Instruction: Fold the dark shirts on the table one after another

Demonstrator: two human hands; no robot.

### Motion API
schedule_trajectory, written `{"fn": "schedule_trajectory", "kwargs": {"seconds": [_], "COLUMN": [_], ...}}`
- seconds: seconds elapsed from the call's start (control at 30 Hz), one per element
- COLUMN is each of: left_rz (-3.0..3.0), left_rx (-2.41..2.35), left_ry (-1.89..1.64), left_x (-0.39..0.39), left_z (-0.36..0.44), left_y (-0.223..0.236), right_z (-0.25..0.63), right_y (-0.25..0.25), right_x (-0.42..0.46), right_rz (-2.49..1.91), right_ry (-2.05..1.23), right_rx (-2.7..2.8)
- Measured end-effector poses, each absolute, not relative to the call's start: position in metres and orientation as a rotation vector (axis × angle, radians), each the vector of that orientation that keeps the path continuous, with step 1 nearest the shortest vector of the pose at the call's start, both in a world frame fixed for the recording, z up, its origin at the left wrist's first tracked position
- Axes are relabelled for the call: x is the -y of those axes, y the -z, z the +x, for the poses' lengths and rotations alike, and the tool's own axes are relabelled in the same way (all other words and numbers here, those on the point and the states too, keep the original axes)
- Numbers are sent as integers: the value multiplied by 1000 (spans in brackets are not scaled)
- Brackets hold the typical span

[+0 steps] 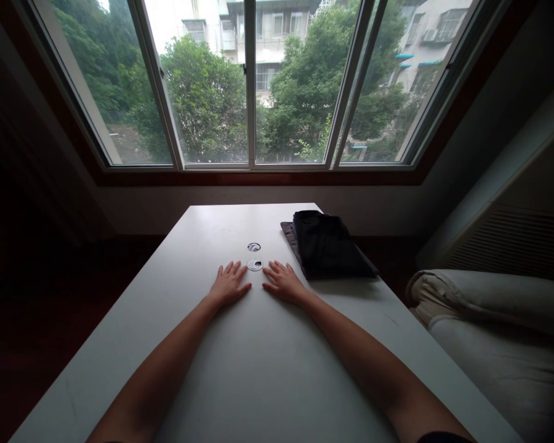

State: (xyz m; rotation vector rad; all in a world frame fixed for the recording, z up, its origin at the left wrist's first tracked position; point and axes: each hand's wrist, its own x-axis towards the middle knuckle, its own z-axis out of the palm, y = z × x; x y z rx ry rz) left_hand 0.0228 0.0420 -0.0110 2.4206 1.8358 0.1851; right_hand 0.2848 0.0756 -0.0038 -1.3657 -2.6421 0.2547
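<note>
Both hands lie palm down on a white table (231,375), fingers spread. My left hand (229,284) rests just left of a round disc (253,265) set in or lying on the tabletop; I cannot tell which. On the disc's other side is my right hand (282,282), with nothing in it. A second, smaller round piece (253,247) with a dark and light pattern shows a little farther away. Beyond my right hand, at the table's right edge, sits a stack of folded dark cloth (330,246), black on top with a greyish layer (290,237) below.
A beige padded sofa (498,344) stands close along the table's right side. Past the far table edge are a wall and a wide sliding window (252,92), with trees and buildings outside. Dark floor (50,307) shows at the left.
</note>
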Motion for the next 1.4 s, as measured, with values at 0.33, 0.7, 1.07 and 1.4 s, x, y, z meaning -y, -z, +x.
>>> {"fn": "schedule_trajectory", "kwargs": {"seconds": [0.33, 0.7, 1.07, 1.4], "left_rz": [2434, 2438, 2442, 2443], "left_rx": [-1802, -1798, -1792, -1790], "left_ry": [-154, -210, -220, -243], "left_x": [-41, -40, -39, -40], "left_z": [19, 18, 18, 17], "left_y": [12, 10, 9, 11], "right_z": [287, 287, 287, 286], "right_y": [6, 7, 9, 7], "right_x": [-75, -76, -77, -76], "right_rz": [-1353, -1350, -1337, -1352], "right_ry": [-229, -222, -201, -212], "right_rx": [2643, 2646, 2642, 2647]}}
